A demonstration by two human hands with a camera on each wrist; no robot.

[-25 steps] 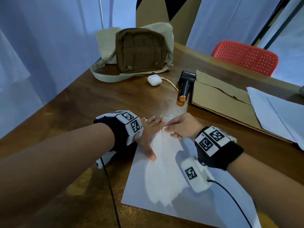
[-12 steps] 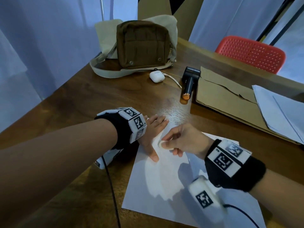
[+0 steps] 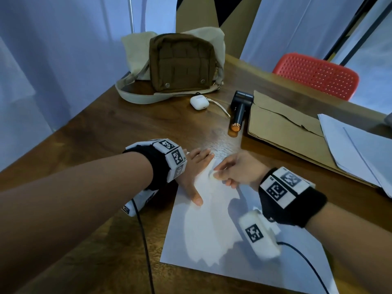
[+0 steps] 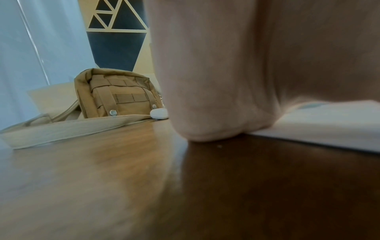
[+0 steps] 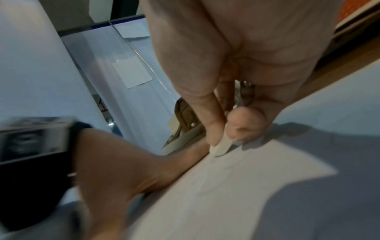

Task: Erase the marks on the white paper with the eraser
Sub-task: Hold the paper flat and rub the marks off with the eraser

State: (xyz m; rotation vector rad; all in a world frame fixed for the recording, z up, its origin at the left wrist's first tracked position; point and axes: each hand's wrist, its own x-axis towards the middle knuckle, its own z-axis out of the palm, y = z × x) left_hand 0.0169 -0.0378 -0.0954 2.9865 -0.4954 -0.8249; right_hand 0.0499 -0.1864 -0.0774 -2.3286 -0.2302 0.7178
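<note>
A white sheet of paper [image 3: 212, 230] lies on the wooden table [image 3: 84, 145] in front of me. My left hand [image 3: 194, 170] lies flat on the sheet's far left corner, fingers straight, thumb stretched along the left edge. My right hand [image 3: 231, 172] pinches a small white eraser [image 3: 212, 174] between thumb and fingers, its lower end touching the paper near that corner. The right wrist view shows the eraser [image 5: 221, 147] on the paper [image 5: 236, 194], with faint grey pencil traces just below it. In the left wrist view the heel of my left hand [image 4: 216, 97] rests at the paper's edge [image 4: 329, 129].
At the back stands a brown pouch [image 3: 182, 62] on a beige bag. A white earbud case [image 3: 199, 102] and a black handheld device [image 3: 239, 111] lie behind my hands. A brown envelope [image 3: 286, 128] and loose papers [image 3: 360, 145] lie at right, a red chair [image 3: 318, 75] beyond.
My right hand with the eraser has slid a little toward me and left along the paper's top corner, then slightly back. The left hand stays in place.
</note>
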